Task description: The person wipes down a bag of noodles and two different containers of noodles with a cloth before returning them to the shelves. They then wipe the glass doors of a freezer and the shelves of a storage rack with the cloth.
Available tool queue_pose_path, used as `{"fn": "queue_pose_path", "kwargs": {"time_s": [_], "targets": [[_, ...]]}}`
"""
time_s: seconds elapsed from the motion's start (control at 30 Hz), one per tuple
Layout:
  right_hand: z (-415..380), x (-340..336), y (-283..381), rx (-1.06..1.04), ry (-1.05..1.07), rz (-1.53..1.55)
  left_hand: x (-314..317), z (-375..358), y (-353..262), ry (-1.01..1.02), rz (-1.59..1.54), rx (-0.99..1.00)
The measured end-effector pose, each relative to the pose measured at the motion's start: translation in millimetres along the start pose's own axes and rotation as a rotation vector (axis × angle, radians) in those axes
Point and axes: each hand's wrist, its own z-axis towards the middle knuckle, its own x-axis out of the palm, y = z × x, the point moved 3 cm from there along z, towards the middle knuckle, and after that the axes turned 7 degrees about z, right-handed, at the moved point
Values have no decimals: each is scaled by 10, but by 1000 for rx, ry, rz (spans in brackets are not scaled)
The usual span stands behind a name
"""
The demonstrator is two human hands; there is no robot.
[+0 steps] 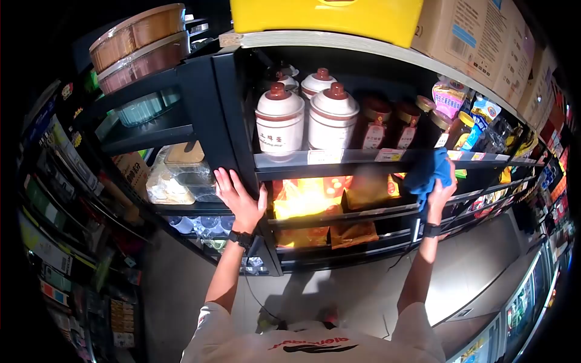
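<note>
My right hand point(442, 190) grips a bunched blue cloth point(428, 174) against the front edge of the shelf point(363, 160), below dark-lidded jars point(404, 126). Fingers spread, my left hand point(239, 199) rests on the black shelf post point(227, 115). Several white ceramic jars with brown caps point(280, 121) stand on the shelf between and above my hands. Under that shelf lie bright orange and yellow packets point(311, 195), partly washed out by light.
A yellow bin point(327, 15) and cardboard boxes point(472, 51) sit on top of the unit. Wooden tubs point(142, 42) are at upper left. Bagged goods point(463, 97) fill the right side. Grey floor point(302, 290) shows below, with freezer cases point(514, 302) at lower right.
</note>
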Motion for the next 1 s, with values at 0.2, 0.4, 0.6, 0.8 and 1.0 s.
{"fn": "queue_pose_path", "kwargs": {"time_s": [0.2,0.4,0.6,0.8,1.0], "targets": [[-714,1153,1149,26,140,135,67,-44,40,-23,37,29],[-1165,2114,2484,-189,406,159,148,-148,167,-4,39,84],[-1325,2477,2808,-141,634,305,22,-53,129,17,-85,6],[-1051,1978,2138,-239,539,208,69,-64,70,39,-1,62],[-451,706,927,-63,302,17,6,-3,-6,39,24,86]]}}
